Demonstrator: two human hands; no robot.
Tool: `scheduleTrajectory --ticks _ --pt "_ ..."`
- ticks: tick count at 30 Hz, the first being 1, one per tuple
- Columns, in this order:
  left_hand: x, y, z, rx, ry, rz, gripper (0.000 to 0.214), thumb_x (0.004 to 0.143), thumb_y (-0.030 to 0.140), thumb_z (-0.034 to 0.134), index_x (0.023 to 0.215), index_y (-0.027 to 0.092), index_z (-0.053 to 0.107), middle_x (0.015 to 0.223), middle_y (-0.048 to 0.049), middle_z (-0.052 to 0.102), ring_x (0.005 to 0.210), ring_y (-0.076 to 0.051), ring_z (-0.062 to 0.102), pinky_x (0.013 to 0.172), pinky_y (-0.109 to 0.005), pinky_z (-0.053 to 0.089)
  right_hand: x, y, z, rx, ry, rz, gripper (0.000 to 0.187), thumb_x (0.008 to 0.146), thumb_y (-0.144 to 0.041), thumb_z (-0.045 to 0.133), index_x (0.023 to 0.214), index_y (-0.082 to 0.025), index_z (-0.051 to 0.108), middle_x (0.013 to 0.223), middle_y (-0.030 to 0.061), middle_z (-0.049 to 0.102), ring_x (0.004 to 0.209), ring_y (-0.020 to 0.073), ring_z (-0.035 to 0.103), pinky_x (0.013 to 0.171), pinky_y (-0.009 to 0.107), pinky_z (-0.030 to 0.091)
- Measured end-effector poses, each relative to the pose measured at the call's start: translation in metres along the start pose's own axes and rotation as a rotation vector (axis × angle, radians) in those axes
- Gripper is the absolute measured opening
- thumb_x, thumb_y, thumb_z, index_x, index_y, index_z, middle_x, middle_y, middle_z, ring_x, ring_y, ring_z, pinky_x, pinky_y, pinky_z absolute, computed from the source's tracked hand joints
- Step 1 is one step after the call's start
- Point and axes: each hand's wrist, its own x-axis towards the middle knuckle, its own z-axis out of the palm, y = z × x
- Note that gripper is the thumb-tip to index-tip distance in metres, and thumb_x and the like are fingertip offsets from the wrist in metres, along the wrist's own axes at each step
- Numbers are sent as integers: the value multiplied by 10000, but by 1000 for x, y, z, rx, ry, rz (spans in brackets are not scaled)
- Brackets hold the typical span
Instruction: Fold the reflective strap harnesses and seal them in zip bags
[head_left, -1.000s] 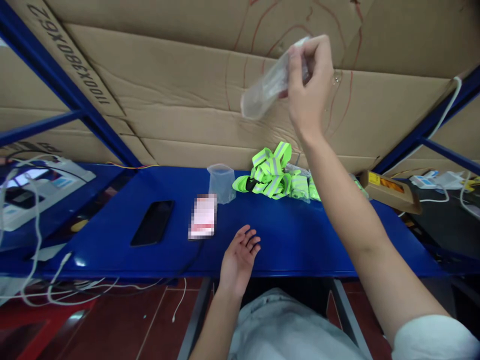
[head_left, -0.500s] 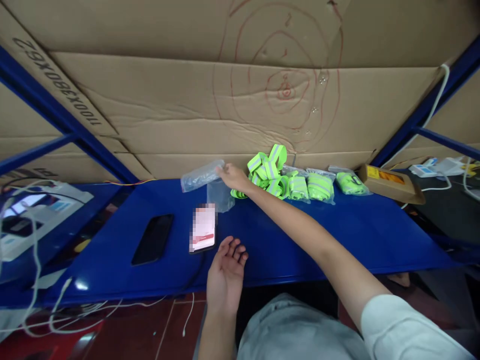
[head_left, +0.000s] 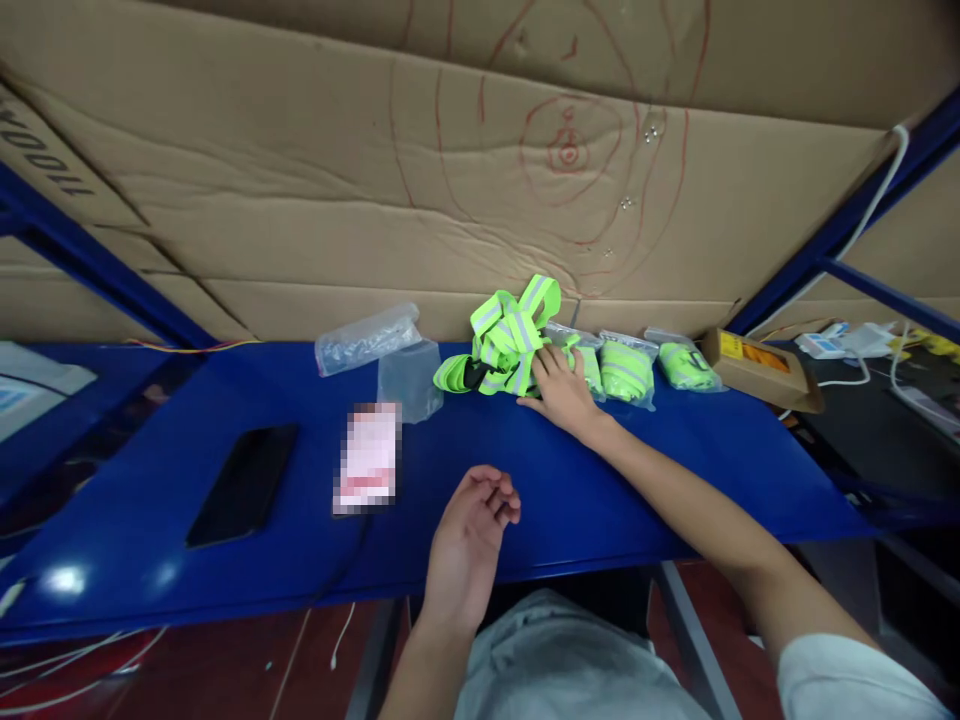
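Note:
My right hand (head_left: 561,392) reaches across the blue table (head_left: 675,460) and lies with its fingers flat on a loose pile of neon green reflective bands (head_left: 504,335); nothing is gripped. My left hand (head_left: 471,530) rests palm up at the near table edge, fingers loosely curled and apart, empty. A long clear plastic bag (head_left: 366,338) lies at the back left of the pile, against the cardboard wall. A second clear bag (head_left: 409,378) stands just in front of it.
Bagged green bands (head_left: 626,368) lie in a row to the right of the pile, then an open cardboard box (head_left: 757,368). A phone with a lit screen (head_left: 367,458) and a black phone (head_left: 241,483) lie to the left. Cardboard sheets (head_left: 300,200) form the back wall.
My right hand brought the long clear bag down from the air, set it at the back left and let go, then moved right onto the green bands. The left hand's fingers curled slightly.

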Motion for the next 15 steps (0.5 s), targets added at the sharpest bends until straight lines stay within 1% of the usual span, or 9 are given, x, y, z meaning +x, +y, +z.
scheduleTrajectory --ticks 2,3,5,8,10,13,15 --pt "-3 -2 1 39 -9 -1 154 807 292 762 867 187 667 840 -30 597 767 -159 590 663 -274 486 16 0 -1 33 -36 -13 510 1005 -462 567 1320 -62 604 1327 286 672 1341 418 530 1203 608 214" --pt "-5 -3 1 58 -7 1 154 809 293 761 866 189 664 835 -28 599 766 -159 589 663 -273 482 22 0 -3 52 -42 -7 483 1006 -465 556 1263 -63 630 1217 274 718 1261 412 580 1179 592 246" --pt "-8 -1 -2 97 9 14 155 802 291 761 861 190 660 826 -26 605 762 -159 590 662 -270 477 28 4 -10 89 -38 31 484 1005 -489 532 1199 -61 646 1082 261 746 1143 408 629 1127 570 293" --pt "-4 7 -3 173 18 66 144 790 284 748 846 186 658 816 -29 623 754 -162 601 661 -267 474 27 12 -22 157 -27 106 481 1015 -483 481 1179 -63 647 1035 246 750 1058 389 661 1098 534 308" --pt "9 13 0 270 -7 129 140 809 304 721 852 186 661 824 -37 640 758 -173 620 667 -273 479 24 17 -29 216 -24 154 441 1022 -446 462 1179 -81 654 1007 212 760 1020 360 679 1089 496 320" --pt "42 19 10 556 -76 284 183 873 364 679 921 188 690 892 -70 680 804 -211 657 694 -298 497 26 21 -36 325 -15 230 390 1024 -406 459 1199 -122 660 990 162 768 985 317 690 1035 437 365" --pt "68 21 18 679 -97 369 189 839 318 749 969 183 725 995 -94 691 847 -218 650 712 -295 489 30 23 -38 411 -4 275 360 1016 -403 473 1150 -142 681 973 136 764 953 291 685 971 403 398"
